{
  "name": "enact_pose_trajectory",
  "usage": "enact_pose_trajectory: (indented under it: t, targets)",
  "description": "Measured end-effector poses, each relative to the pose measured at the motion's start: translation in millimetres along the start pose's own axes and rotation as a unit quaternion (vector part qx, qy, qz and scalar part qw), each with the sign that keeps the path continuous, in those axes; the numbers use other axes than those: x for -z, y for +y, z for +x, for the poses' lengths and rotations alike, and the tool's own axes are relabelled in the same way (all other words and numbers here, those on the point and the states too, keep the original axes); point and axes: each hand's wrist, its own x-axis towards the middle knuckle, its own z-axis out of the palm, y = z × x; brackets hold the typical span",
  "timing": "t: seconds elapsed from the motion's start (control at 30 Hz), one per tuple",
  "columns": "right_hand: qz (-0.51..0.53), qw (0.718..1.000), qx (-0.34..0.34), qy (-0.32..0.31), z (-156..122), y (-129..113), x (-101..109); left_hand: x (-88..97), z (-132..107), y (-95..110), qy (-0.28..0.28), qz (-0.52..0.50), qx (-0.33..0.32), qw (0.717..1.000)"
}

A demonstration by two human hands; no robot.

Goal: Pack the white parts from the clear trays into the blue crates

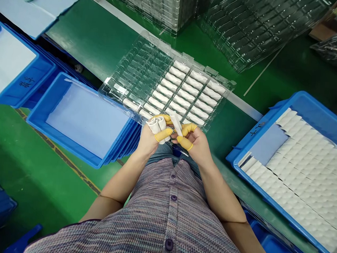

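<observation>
My left hand point(153, 135), with yellow finger cots, is closed round a small bundle of white rolled pieces point(158, 125). My right hand point(194, 142), also in yellow cots, pinches a single white rolled piece point(176, 123) between thumb and fingers, close beside the left hand. Both hands hover at the near edge of a clear plastic blister tray point(140, 62) on the green bench. The tray's right half holds rows of white rolled pieces point(186, 92); its left slots stand mostly bare.
A blue bin point(299, 99) at the right is packed with white rolled pieces. Stacked blue bins point(47, 104) with pale liners lie at the left. Piles of clear trays point(243, 29) stand at the back. Another person's gloved hands show at the top left corner.
</observation>
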Motion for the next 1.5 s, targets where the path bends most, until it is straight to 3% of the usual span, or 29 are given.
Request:
enact_pose_trajectory:
  t: [0.07, 0.13, 0.2, 0.27, 0.33, 0.43, 0.53, 0.63, 0.9, 1.07, 1.2, 1.27, 1.3, 1.37, 1.5]
  targets:
    - [-0.115, 0.991, 0.068, 0.029, -1, -1, -2, 0.8, 1, 0, -0.002, -0.007, -0.002, 1.0]
    - [-0.23, 0.964, 0.13, 0.039, -3, -2, -3, 3.3, 4, 2, -0.011, -0.027, 0.002, 1.0]
    - [-0.262, 0.954, 0.145, 0.016, -5, -4, -6, 8.7, 9, 3, -0.013, -0.055, 0.007, 0.998]
    - [-0.176, 0.978, 0.106, -0.027, -7, -5, -9, 16.8, 14, 4, -0.011, -0.08, 0.013, 0.997]
    - [-0.018, 0.997, 0.029, -0.07, -8, -5, -11, 25.4, 18, 5, -0.009, -0.106, 0.028, 0.994]
    - [0.177, 0.972, -0.103, -0.114, -5, -4, -15, 34.0, 21, 7, -0.014, -0.152, 0.048, 0.987]
    - [0.266, 0.934, -0.19, -0.143, 1, -1, -19, 35.8, 22, 9, -0.039, -0.179, 0.062, 0.981]
    - [0.307, 0.911, -0.227, -0.154, 8, 2, -24, 36.8, 22, 11, -0.05, -0.188, 0.082, 0.978]
    - [0.331, 0.884, -0.291, -0.156, 33, 12, -39, 55.4, 28, 10, -0.036, -0.206, 0.069, 0.975]
    - [0.314, 0.888, -0.309, -0.135, 52, 21, -49, 69.1, 33, 11, 0.023, -0.202, 0.046, 0.978]
    - [0.192, 0.957, -0.213, -0.05, 80, 24, -49, 93.5, 36, 14, 0.073, -0.223, 0.052, 0.971]
    - [0.052, 0.992, -0.115, 0.007, 101, 24, -51, 108.4, 37, 15, 0.1, -0.23, 0.045, 0.967]
    - [-0.041, 0.997, -0.064, 0.027, 112, 22, -55, 115.4, 37, 15, 0.119, -0.233, 0.035, 0.964]
    - [-0.25, 0.967, 0.02, 0.035, 133, 18, -67, 126.9, 39, 16, 0.162, -0.239, 0.008, 0.957]
    - [-0.561, 0.824, 0.078, -0.011, 164, 11, -102, 137.8, 39, 15, 0.211, -0.248, -0.02, 0.945]
